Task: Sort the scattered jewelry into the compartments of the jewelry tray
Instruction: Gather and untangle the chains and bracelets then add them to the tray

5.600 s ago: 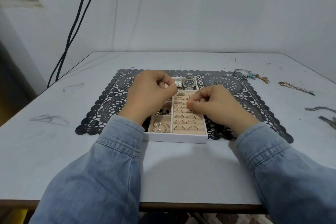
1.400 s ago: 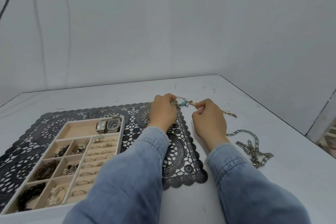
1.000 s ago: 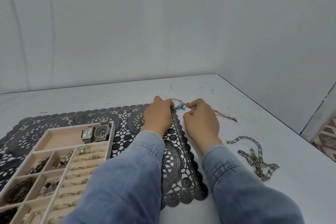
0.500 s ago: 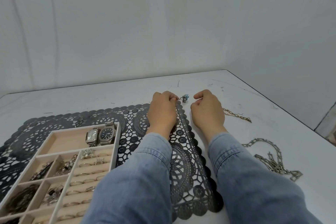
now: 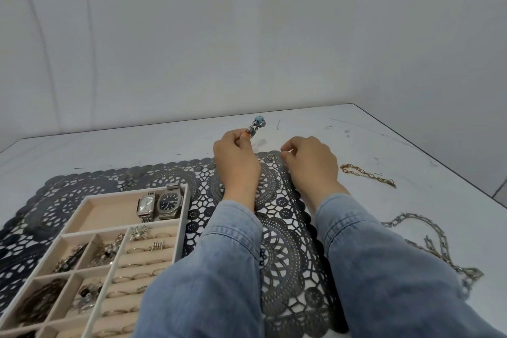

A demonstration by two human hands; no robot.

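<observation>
centre frame, the left hand [image 5: 237,164] pinches a blue-beaded bracelet [image 5: 256,124] raised above the black lace mat [image 5: 282,241], the right hand [image 5: 311,166] curls beside it, its grip impossible to tell, and the jewelry tray [image 5: 183,217] sits lower left.

Table [image 5: 356,129] runs back to a wall [image 5: 247,35]. Mat [image 5: 282,255] on the table, left of centre. Jewelry tray [image 5: 184,217] on the mat's near-left part. Two watches [image 5: 159,204] in its far compartment; rings [image 5: 142,263] in the right-hand column; small compartments to their left hold mixed pieces.

Left hand [image 5: 236,162] over the mat's far edge, beaded charm [image 5: 256,125] pinched above it. Right hand [image 5: 310,164] just to its right, at the mat's far-right corner. Small ring [image 5: 270,157] between the two hands.

Far chain [image 5: 367,175] on the table, right of the right hand. Near chain [image 5: 428,241] closer in, off the mat's right side.
</observation>
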